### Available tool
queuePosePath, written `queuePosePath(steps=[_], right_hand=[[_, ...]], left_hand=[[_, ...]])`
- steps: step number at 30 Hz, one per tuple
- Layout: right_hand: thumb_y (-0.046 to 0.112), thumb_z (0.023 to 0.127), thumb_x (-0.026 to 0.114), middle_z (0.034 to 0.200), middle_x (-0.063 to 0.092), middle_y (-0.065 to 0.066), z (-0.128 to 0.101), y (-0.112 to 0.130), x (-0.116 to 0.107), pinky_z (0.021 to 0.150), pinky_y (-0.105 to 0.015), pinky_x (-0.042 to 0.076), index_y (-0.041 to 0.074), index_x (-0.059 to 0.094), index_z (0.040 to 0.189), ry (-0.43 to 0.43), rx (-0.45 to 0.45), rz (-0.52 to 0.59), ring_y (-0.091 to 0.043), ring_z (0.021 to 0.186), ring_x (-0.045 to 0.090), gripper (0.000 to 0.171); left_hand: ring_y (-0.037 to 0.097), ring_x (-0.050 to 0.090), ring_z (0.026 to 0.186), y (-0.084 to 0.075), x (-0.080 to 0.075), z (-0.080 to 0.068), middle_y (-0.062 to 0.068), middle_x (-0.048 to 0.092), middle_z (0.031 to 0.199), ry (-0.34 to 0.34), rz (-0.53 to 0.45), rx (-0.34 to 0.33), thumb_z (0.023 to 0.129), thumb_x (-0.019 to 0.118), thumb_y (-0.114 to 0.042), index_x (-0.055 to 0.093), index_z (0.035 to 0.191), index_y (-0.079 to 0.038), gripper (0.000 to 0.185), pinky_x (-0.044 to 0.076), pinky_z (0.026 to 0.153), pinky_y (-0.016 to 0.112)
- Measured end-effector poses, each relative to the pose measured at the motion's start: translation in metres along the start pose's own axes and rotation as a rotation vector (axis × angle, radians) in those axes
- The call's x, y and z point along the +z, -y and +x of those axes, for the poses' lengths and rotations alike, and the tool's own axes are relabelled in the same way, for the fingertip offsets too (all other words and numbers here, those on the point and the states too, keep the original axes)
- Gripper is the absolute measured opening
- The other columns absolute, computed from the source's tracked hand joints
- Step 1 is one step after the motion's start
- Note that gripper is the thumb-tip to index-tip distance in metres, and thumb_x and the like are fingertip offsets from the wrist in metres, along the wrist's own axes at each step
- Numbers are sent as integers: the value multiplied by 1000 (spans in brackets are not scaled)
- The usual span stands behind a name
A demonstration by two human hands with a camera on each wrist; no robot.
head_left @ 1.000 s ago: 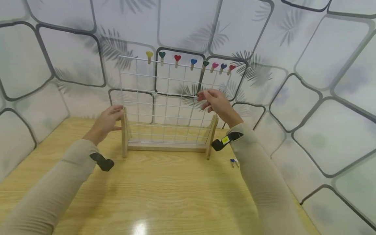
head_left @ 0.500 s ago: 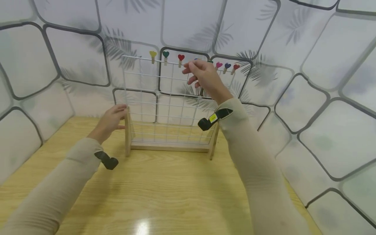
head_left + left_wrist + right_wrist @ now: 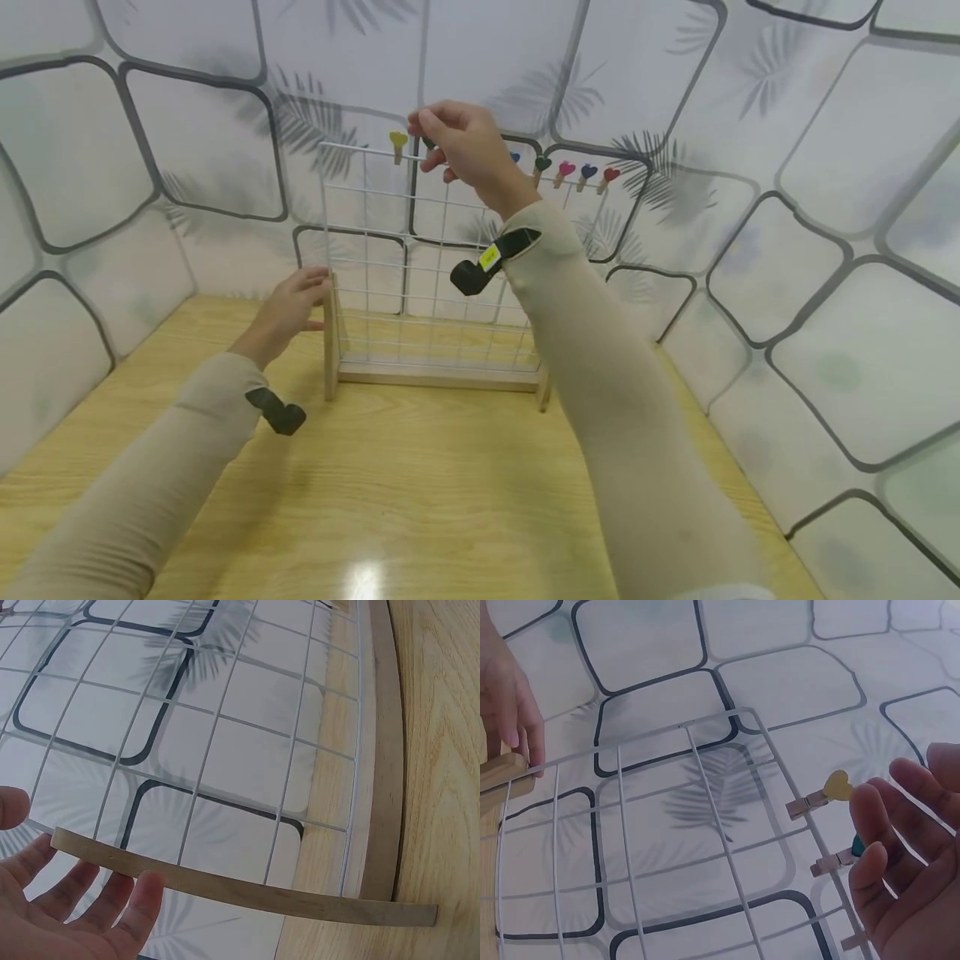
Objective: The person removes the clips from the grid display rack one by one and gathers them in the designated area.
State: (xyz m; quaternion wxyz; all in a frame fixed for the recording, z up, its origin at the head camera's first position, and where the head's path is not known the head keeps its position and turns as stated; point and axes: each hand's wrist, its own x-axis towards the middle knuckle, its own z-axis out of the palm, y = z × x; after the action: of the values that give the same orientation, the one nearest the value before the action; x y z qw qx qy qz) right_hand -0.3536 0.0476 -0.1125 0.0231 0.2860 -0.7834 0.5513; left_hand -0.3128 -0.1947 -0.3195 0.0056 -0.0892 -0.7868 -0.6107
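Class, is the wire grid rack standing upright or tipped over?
Upright: the wire grid rack stands on its wooden base, steadied by the left hand.

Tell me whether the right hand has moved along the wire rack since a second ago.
Yes. The right hand has risen and shifted left: from mid-height near the right wooden post up to the top wire of the rack, beside the yellow heart clip.

Both arms are covered by long, close-fitting beige sleeves that end at the wrists, leaving the left hand and right hand bare. A small black camera unit is strapped to the underside of the left sleeve near the wrist. A matching black unit sits on the right sleeve near the wrist and carries a small yellow label on its body.
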Motion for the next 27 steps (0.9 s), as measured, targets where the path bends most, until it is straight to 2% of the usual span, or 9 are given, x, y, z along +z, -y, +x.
queuePosePath(steps=[4,8,11,16,19,23,27], right_hand=[[26,95,47,119,54,2,11,4,8,53,-25,43,12,60,117,23,49,-53,-19,79,61,29],[28,96,44,120,53,3,19,11,14,55,-23,44,16,57,124,46,134,-211,-15,78,62,33],[25,96,46,112,57,2,23,13,19,59,-24,46,16,56,124,48,171,-337,-12,76,62,32],[20,93,53,100,63,1,28,14,29,64,-22,48,13,59,119,-8,163,-461,-10,74,62,28],[20,92,55,93,64,1,30,12,34,65,-21,47,13,63,111,-69,154,-520,-9,70,62,22],[17,91,56,88,64,2,31,8,38,59,-22,47,13,65,102,-151,147,-528,-10,67,62,15],[15,90,57,89,63,2,31,5,38,57,-21,47,14,66,102,-212,125,-379,-11,67,62,14]], left_hand=[[39,26,128,-1,1,0,22,17,146,-7,3,0,99,36,-31,17,144,-3,56,40,92,51],[39,28,126,-2,2,0,22,17,146,-9,-3,11,99,36,-30,18,143,-2,55,39,92,52],[40,28,126,-3,2,0,23,17,146,-10,-6,15,99,35,-30,18,143,-2,55,39,92,52],[40,27,127,-5,1,-2,22,16,146,-16,-10,4,99,35,-31,17,144,-3,56,39,92,52],[39,27,127,-5,1,-3,21,17,146,-15,-11,1,99,36,-30,18,144,-3,56,39,92,51],[39,26,127,-4,1,-2,21,16,147,-2,-10,0,99,37,-32,17,144,-4,57,39,92,51],[39,26,127,-2,0,-1,20,16,147,-3,-13,-1,99,37,-33,17,144,-5,57,39,92,51]])
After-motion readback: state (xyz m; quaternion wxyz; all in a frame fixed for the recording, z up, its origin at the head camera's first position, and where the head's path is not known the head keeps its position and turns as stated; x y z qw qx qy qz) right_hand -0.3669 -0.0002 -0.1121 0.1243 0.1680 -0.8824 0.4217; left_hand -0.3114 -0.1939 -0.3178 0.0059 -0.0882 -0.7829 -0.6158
